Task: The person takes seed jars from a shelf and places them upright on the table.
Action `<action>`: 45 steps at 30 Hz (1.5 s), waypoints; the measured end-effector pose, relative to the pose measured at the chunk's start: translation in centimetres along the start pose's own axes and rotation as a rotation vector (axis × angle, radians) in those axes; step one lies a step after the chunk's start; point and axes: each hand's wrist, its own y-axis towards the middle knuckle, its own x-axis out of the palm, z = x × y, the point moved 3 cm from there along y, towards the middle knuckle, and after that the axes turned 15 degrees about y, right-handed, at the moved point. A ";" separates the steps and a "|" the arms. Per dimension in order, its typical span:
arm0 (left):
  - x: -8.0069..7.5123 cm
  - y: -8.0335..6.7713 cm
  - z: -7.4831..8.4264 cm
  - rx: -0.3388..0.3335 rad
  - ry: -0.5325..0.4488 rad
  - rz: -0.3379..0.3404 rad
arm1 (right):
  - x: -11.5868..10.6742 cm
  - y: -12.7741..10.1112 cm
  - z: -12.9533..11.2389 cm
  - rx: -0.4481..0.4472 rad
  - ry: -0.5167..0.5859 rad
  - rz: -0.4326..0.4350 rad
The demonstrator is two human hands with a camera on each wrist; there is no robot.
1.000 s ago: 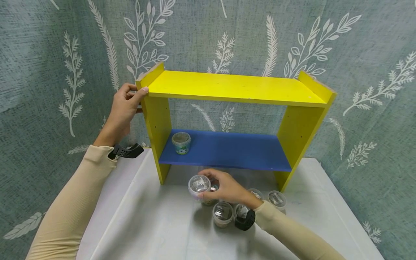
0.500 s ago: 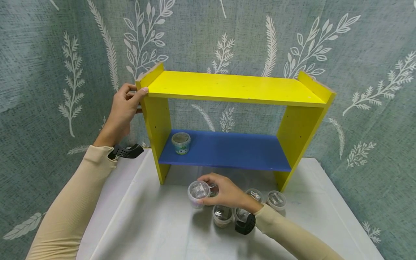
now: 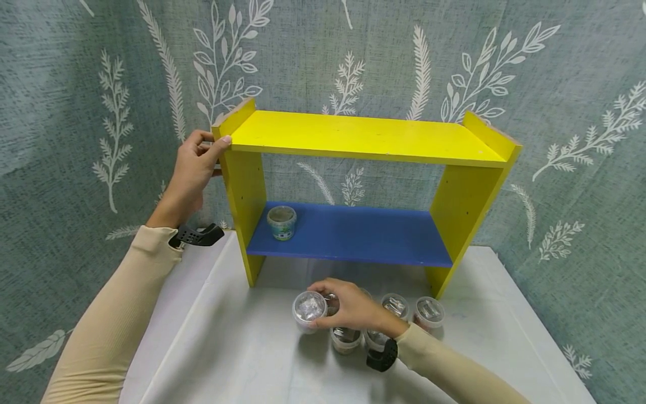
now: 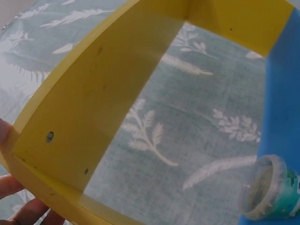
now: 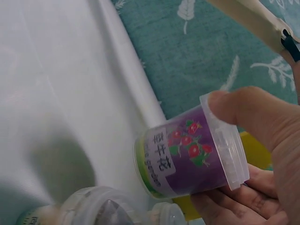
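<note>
My right hand (image 3: 348, 306) holds a small clear-lidded plastic tub (image 3: 309, 307) by its rim, low over the white table. In the right wrist view, the tub (image 5: 185, 152) has a purple label with red flowers, and the thumb lies across its lid edge. My left hand (image 3: 194, 163) grips the upper left corner of a yellow shelf unit (image 3: 363, 134), thumb on the front and fingers round the outer side. On the unit's blue lower shelf (image 3: 353, 233), near the left panel, stands a teal-labelled tub (image 3: 281, 223), also visible in the left wrist view.
Several more lidded tubs stand on the table (image 3: 252, 353) in front of the unit, partly hidden by my right hand and wrist. Among them are a tub (image 3: 345, 339) below the hand and another tub (image 3: 429, 312) at the far right. A patterned green cloth (image 3: 383, 56) hangs behind.
My right hand has moved down with the purple-labelled tub, closer to the table. The left hand stays on the shelf unit's corner.
</note>
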 end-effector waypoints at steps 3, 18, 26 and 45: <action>0.0 0.0 0.0 0.002 -0.002 -0.002 | 0.0 -0.1 0.2 0.000 -0.049 0.009; -0.1 0.0 -0.2 -0.002 -0.021 -0.010 | 0.3 -0.5 0.6 -0.067 -0.308 -0.026; 0.0 0.0 -0.1 0.002 -0.031 -0.009 | 0.3 -0.6 0.9 -0.041 -0.321 -0.047; 0.0 0.0 0.0 -0.005 -0.024 -0.013 | 1.0 -0.8 1.7 -0.037 -0.505 -0.093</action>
